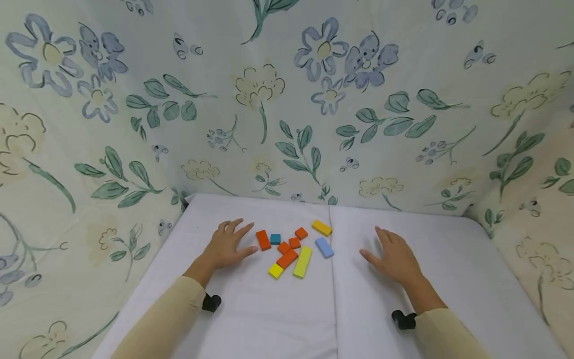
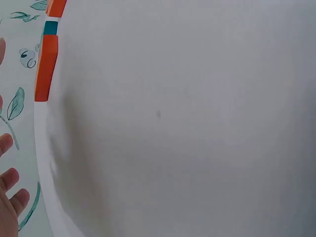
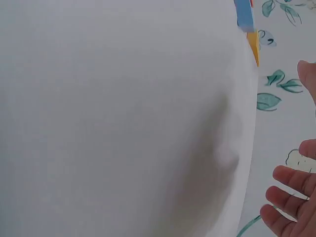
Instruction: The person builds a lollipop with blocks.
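Several coloured blocks lie in a loose cluster mid-table in the head view. My left hand [image 1: 227,245] is just left of them, fingers spread, its thumb close to an orange block [image 1: 263,240]. Beside that block is a small teal block [image 1: 275,239]. A long yellow-green block [image 1: 302,262], an orange block [image 1: 287,259] and a small yellow block [image 1: 276,270] lie nearer. To the right are a light blue block [image 1: 325,248] and an amber block [image 1: 322,228]. My right hand [image 1: 395,257] is apart from them on the right, fingers relaxed, holding nothing.
A white cloth [image 1: 269,314] covers the table, with a crease [image 1: 334,299] running front to back. Floral curtains [image 1: 269,124] enclose the back and both sides. Three small orange blocks, one of them an orange cube [image 1: 301,233], sit in the cluster's middle.
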Action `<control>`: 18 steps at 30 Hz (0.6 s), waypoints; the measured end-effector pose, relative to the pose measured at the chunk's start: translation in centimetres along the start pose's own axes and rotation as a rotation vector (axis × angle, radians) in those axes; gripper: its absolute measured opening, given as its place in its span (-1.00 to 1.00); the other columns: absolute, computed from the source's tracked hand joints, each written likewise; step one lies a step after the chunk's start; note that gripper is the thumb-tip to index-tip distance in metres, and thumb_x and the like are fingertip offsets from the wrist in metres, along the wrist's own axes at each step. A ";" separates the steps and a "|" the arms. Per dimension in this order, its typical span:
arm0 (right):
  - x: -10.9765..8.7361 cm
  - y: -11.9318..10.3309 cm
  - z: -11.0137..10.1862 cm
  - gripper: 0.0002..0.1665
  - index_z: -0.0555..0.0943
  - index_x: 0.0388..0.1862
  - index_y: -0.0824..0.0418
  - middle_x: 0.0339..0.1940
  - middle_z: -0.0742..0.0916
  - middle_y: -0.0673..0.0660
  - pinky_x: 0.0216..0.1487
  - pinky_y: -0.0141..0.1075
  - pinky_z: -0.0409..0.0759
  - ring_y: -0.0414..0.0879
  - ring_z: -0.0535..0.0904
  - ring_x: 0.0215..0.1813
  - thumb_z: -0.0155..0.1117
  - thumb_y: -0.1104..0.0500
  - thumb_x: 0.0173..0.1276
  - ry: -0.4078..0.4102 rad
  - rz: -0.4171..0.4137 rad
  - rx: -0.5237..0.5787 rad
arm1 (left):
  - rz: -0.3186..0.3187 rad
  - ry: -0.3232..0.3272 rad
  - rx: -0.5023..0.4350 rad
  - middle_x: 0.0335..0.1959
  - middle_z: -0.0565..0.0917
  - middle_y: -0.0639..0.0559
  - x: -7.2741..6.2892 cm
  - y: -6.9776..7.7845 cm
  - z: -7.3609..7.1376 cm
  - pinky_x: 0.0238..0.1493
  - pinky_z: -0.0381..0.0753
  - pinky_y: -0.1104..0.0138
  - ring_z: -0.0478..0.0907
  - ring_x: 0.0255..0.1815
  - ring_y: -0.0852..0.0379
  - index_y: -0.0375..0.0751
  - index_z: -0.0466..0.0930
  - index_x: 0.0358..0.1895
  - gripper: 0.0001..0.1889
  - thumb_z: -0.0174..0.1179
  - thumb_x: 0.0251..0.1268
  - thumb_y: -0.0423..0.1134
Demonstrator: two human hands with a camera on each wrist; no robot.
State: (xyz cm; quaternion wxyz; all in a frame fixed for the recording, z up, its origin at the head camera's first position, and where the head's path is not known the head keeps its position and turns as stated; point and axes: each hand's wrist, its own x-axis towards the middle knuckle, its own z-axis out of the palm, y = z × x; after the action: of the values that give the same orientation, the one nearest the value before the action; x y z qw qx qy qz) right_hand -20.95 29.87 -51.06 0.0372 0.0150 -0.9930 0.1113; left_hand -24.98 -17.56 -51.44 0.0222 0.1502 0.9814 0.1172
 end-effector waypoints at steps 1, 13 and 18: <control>0.0 -0.7 0.1 0.17 0.13 0.63 0.27 0.51 0.34 0.48 0.40 0.37 0.29 0.47 0.23 0.49 0.28 -0.40 0.32 -0.006 0.004 0.010 | 0.000 0.010 -0.031 0.63 0.18 -0.12 0.0 0.4 0.1 0.46 0.16 -0.34 0.09 0.58 -0.36 0.28 0.19 0.60 -0.18 0.04 0.33 0.47; -0.2 -8.5 1.8 0.06 0.32 0.57 0.06 0.00 0.66 0.16 -0.09 -0.07 0.63 0.03 0.56 -0.08 0.37 -0.42 0.24 -0.146 0.002 0.198 | -0.011 0.081 -0.196 0.40 0.44 -0.05 1.2 3.9 2.3 0.34 0.39 -0.07 0.26 0.36 -0.17 0.17 0.54 0.39 -0.45 0.21 0.41 0.22; -0.3 -10.8 2.7 0.02 0.37 0.54 0.02 -0.36 0.61 0.00 -0.37 -0.28 0.41 -0.12 0.47 -0.37 0.43 -0.38 0.21 -0.229 -0.001 0.294 | -0.018 0.128 -0.178 0.19 0.51 -0.05 2.1 4.9 3.1 0.15 0.42 0.12 0.31 0.18 -0.06 0.16 0.59 0.34 -0.49 0.24 0.40 0.19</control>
State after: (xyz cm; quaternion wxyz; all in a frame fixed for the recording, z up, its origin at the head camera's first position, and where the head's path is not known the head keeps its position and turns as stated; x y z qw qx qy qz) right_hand -20.43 18.79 -51.34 -0.0784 0.0333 -0.9637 0.2529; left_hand -25.36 -11.69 -53.26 -0.0261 0.1313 0.9679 0.2128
